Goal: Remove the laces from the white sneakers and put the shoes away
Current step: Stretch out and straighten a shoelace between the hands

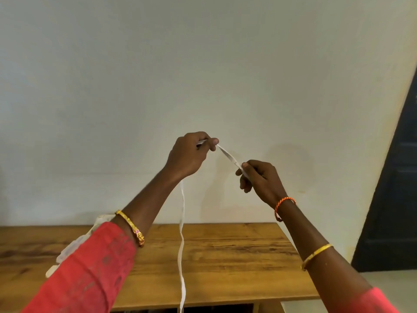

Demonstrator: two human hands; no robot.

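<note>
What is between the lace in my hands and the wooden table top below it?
Nothing visible. Both the left hand and right hand pinch the lace, and its long end hangs free over a bare part of the table. The white sneaker sits off to the left.

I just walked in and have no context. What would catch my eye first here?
Two raised hands in mid-frame pull a white lace taut between them: the left hand pinches one end, the right hand the other. A long tail hangs from the left hand past the wooden table, where a white sneaker shows behind the left sleeve.
</note>
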